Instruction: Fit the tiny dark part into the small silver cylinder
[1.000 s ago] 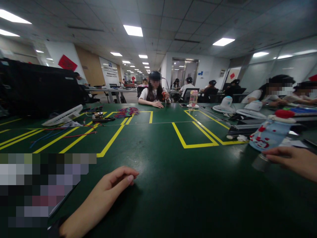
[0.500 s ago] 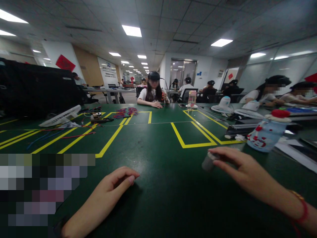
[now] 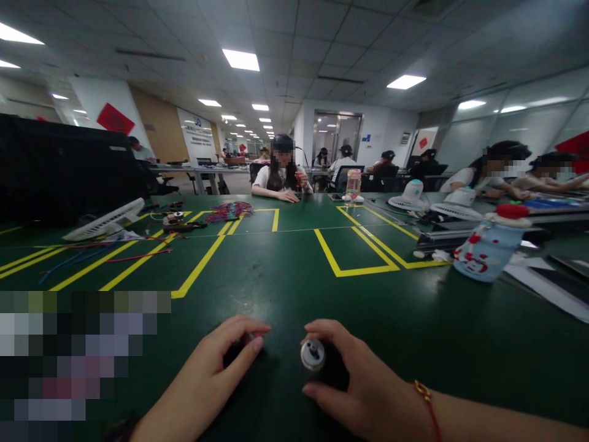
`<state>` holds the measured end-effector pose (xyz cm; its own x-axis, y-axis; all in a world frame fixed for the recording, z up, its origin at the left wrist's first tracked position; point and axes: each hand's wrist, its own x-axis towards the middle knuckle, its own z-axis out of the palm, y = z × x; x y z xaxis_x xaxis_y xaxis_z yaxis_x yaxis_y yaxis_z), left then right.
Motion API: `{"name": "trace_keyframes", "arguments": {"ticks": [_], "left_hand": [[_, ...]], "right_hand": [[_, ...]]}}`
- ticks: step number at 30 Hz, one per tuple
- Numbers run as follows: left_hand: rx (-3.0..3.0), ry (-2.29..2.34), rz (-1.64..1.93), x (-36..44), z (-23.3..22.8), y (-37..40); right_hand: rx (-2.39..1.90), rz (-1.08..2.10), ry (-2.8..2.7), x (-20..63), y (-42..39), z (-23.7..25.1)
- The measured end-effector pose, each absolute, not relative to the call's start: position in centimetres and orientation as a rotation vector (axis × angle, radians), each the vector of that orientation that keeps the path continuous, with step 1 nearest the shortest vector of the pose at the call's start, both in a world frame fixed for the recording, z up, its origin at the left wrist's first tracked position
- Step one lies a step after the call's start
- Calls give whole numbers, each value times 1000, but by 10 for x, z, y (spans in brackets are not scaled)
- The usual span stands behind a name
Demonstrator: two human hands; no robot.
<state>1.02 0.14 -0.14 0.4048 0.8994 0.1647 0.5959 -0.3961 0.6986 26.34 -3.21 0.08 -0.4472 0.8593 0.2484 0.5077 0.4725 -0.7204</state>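
Observation:
My right hand [image 3: 363,387] grips a small round silver metal part [image 3: 313,354], like a little motor, just above the dark green table [image 3: 285,276] near its front edge. A red string bracelet circles that wrist. My left hand [image 3: 216,368] rests on the table a short way to the left of the part, fingers curled loosely, and holds nothing that I can see. The two hands are close together, a hand's width apart.
A pale blue bottle with red cap [image 3: 488,248] stands at the right. Small white fans [image 3: 414,196], a fan grille [image 3: 103,220] and coloured wires [image 3: 230,210] lie farther back. Yellow tape lines [image 3: 354,252] mark the table. Other people sit at the far side.
My right hand came from the right by the blue bottle toward the front centre, carrying the silver part. My left hand stayed almost still.

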Motion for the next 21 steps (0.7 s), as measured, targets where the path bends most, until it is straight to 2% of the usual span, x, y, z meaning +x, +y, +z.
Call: {"name": "trace_keyframes", "arguments": {"ticks": [9,18,21], "left_hand": [[2153,1009,793,67,26,-19],[2112,1106,944,62,35,-19],[2131,1159,890,45,28,-18]], "right_hand": [[-1174,1026,-1937,256,-28,0],[-1195,930,-2021,260,-31,-1],[-1213,871,-2058,260,-33,1]]}}
